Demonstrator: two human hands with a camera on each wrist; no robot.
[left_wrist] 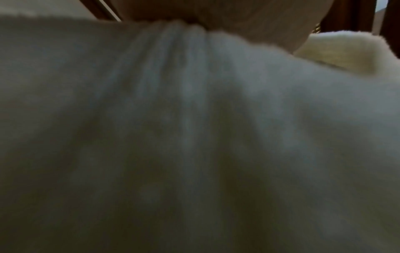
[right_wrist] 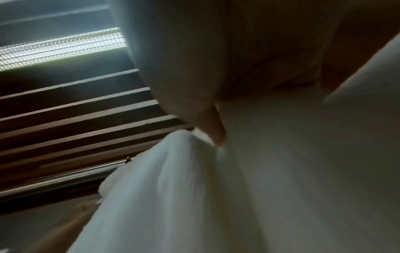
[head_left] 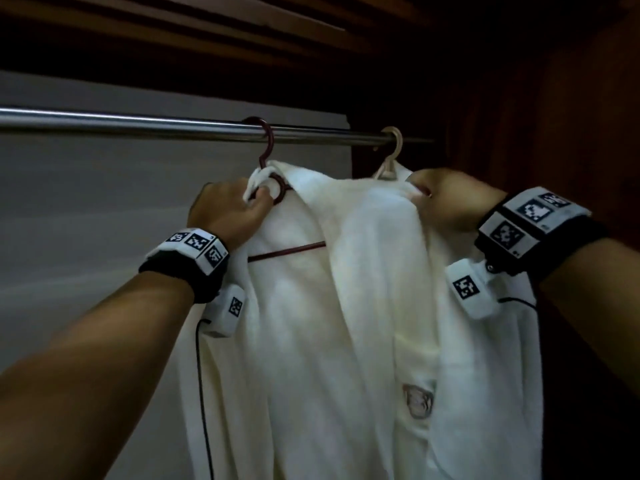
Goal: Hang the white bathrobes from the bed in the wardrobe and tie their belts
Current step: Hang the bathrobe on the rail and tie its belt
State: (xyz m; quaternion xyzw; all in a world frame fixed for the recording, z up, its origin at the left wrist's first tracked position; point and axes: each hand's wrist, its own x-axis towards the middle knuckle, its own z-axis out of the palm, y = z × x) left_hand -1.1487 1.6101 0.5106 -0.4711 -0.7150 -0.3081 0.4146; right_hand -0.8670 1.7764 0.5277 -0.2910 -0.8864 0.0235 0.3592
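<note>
A white robe (head_left: 346, 306) hangs in the wardrobe on a dark red hanger (head_left: 268, 157), whose hook sits over the steel rail (head_left: 138, 124). The left hand (head_left: 228, 211) curls round the hanger's neck and a bunch of collar cloth. The right hand (head_left: 453, 202) grips the robe's other shoulder — fingers buried in the fabric. Just beside it a beige hanger (head_left: 391, 155) hooks the same rail. Both wrist views show little but blurred white cloth. Dark wooden slats (head_left: 207, 26) run overhead.
</note>
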